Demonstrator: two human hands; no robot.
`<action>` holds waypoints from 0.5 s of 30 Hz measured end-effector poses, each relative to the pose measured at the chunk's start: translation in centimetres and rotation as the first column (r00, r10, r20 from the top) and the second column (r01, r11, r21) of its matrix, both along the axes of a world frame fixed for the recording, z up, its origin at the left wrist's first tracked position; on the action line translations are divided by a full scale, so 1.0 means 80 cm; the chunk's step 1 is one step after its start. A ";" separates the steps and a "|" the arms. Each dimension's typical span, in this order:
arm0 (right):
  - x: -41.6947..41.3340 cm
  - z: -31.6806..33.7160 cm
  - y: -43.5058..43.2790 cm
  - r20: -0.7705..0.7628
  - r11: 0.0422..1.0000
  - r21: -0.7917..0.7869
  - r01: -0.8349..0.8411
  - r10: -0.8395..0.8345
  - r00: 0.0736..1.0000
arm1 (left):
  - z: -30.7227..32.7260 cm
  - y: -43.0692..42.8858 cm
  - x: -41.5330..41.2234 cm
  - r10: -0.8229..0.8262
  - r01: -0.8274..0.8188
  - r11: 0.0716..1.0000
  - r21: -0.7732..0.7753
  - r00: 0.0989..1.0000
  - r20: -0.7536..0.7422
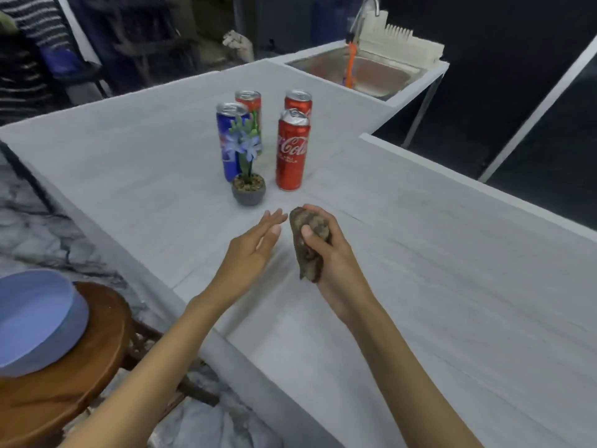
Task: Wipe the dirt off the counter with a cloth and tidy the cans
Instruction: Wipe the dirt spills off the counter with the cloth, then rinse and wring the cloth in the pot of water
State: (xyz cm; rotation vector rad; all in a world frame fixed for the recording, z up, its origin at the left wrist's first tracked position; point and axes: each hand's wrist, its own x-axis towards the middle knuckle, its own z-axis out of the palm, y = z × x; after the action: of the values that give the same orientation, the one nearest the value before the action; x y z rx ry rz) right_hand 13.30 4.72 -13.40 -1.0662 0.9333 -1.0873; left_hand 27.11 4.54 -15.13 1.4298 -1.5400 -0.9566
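Several tall cans stand upright in a cluster on the pale grey counter (420, 286): a blue can (227, 137), a red Coca-Cola can (291, 153) in front, and two more red cans (248, 100) (298, 101) behind. My right hand (329, 253) is closed around a bunched brown cloth (308, 240), held just above the counter in front of the cans. My left hand (253, 244) hovers flat beside it, fingers stretched out and empty, its fingertips close to the cloth.
A small grey pot with a blue-flowered plant (248, 185) stands in front of the blue can. A steel sink (365, 71) with a white rack lies at the far right. A blue bowl (35, 318) rests on a round wooden stool (64, 383) at the lower left.
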 end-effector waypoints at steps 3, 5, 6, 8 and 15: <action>0.089 0.006 0.001 0.264 0.981 0.115 -0.156 0.122 0.957 | 0.002 0.018 0.073 0.133 -0.133 0.991 0.008 0.987 -0.085; 0.147 0.003 0.004 0.388 0.953 0.183 -0.240 0.155 0.909 | -0.002 0.029 0.130 0.202 -0.201 0.979 0.016 0.973 -0.113; 0.178 -0.001 0.006 0.438 0.934 0.214 -0.285 0.169 0.883 | -0.007 0.036 0.161 0.224 -0.223 0.975 0.024 0.965 -0.135; 0.238 -0.011 0.011 0.510 0.893 0.267 -0.364 0.190 0.839 | -0.019 0.049 0.225 0.265 -0.260 0.964 0.054 0.949 -0.171; 0.440 -0.080 0.033 0.441 0.701 0.517 -0.491 0.273 0.855 | -0.078 0.102 0.421 0.406 -0.391 0.897 0.205 0.913 -0.034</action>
State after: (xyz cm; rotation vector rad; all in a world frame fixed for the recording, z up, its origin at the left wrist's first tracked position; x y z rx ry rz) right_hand 48.48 7.38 -19.78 -0.4664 0.6643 -0.5079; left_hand 60.78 12.67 -21.40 1.7423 -1.0573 -0.9109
